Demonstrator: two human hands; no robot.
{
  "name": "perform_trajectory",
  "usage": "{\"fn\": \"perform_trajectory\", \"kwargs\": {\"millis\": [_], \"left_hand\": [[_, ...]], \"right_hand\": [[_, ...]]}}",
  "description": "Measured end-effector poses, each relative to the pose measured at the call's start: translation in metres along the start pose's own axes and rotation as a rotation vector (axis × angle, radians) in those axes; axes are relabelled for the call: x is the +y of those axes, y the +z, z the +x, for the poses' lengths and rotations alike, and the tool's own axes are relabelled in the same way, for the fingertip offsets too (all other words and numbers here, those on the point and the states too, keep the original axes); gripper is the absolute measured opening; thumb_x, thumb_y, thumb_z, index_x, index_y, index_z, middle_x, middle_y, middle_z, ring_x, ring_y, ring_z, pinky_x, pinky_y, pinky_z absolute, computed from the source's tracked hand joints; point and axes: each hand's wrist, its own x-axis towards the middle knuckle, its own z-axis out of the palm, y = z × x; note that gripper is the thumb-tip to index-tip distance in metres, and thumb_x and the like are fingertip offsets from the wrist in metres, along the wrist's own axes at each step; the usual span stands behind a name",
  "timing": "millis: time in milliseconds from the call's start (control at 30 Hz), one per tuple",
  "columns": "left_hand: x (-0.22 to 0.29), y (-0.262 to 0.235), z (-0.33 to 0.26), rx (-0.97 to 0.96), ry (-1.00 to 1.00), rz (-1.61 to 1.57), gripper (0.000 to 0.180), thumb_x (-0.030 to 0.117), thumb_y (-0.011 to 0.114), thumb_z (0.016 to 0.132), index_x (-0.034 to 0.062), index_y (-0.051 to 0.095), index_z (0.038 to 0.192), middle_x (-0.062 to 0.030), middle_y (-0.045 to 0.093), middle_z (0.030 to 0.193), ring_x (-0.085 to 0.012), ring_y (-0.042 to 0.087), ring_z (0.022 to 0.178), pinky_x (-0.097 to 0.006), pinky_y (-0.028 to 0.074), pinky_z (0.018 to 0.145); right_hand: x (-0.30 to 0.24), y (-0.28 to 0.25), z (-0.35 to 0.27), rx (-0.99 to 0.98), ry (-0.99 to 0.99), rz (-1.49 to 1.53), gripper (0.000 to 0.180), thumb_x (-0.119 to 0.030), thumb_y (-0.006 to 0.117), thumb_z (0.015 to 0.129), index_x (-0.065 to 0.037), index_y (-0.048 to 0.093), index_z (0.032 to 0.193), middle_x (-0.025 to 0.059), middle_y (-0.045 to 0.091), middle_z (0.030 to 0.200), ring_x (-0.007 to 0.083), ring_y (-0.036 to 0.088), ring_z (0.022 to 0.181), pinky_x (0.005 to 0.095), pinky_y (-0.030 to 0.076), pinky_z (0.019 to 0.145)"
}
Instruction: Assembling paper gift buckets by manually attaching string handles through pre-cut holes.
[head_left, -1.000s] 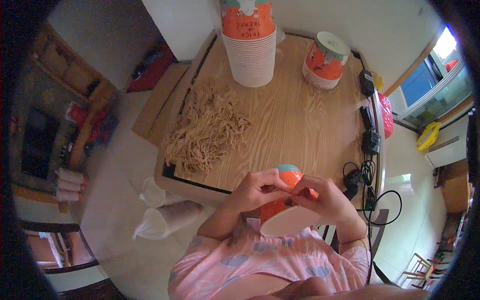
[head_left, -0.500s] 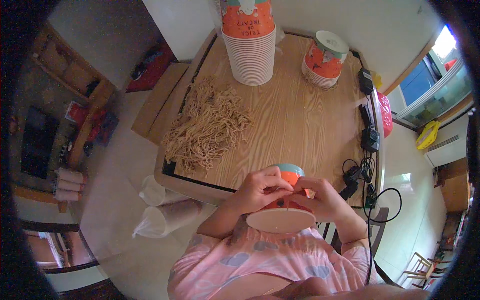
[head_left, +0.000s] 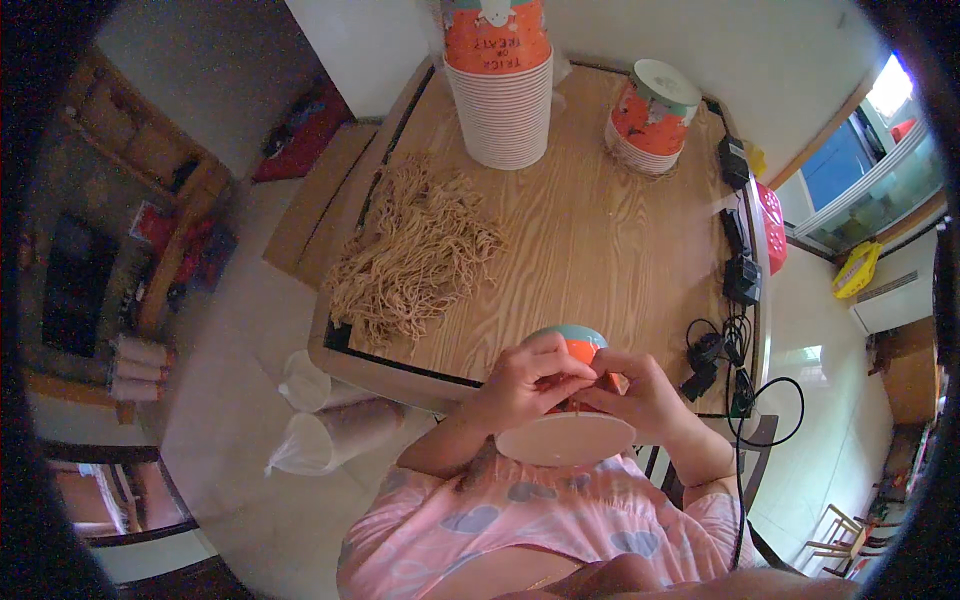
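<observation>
In front of my body at the table's near edge lies an orange and teal paper bucket (head_left: 582, 350) on its side, its round white end (head_left: 565, 442) facing me. My left hand (head_left: 540, 380) and my right hand (head_left: 642, 392) meet over its side. Both have thumb and fingers pinched together, the fingertips almost touching. Whatever sits between them is too small and hidden to make out. A loose heap of tan twine strands (head_left: 415, 255) is spread on the table's left side.
A tall stack of orange paper buckets with white rims (head_left: 505, 115) stands at the back; a shorter upside-down stack (head_left: 652, 120) is at back right. Black adapters (head_left: 741, 278) and a coiled cable (head_left: 735, 345) line the right edge. Clear bags (head_left: 330, 435) lie on the floor at left.
Both hands have shifted slightly, the left one a little to the right, and the fingertips stay pinched over the bucket. The bucket has barely moved.
</observation>
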Motion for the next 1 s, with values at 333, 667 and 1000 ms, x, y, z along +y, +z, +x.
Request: {"fn": "perform_trajectory", "kwargs": {"millis": [333,667,1000], "left_hand": [[-0.004,-0.012,0.002,-0.062,0.003,0.117,0.015,0.006,0.070,0.072,0.0080,0.066,0.086,-0.0042,0.050,0.070,-0.0179,0.054,0.062,-0.030,0.045,0.053],[-0.006,-0.002,0.002,-0.016,0.175,0.322,0.014,0.013,0.069,0.074,0.0131,0.063,0.086,-0.0036,0.050,0.072,-0.0216,0.057,0.063,-0.033,0.047,0.052],[-0.003,-0.005,0.006,0.031,0.204,0.286,0.017,0.010,0.070,0.073,0.0114,0.064,0.089,-0.0034,0.050,0.070,-0.0192,0.056,0.058,-0.031,0.046,0.049]], "right_hand": [[0.004,-0.006,0.003,-0.005,0.085,0.036,0.015,-0.015,0.064,0.082,-0.002,0.063,0.090,0.0050,0.064,0.080,0.0114,0.057,0.076,0.0275,0.046,0.070],[-0.008,-0.013,0.004,-0.084,0.097,-0.003,0.015,-0.012,0.066,0.080,-0.002,0.063,0.090,0.0048,0.063,0.082,0.0123,0.058,0.077,0.0279,0.046,0.068],[-0.004,-0.013,0.006,-0.113,-0.106,-0.086,0.014,-0.006,0.066,0.078,-0.001,0.064,0.090,0.0031,0.062,0.080,0.0114,0.056,0.072,0.0254,0.044,0.065]]}}
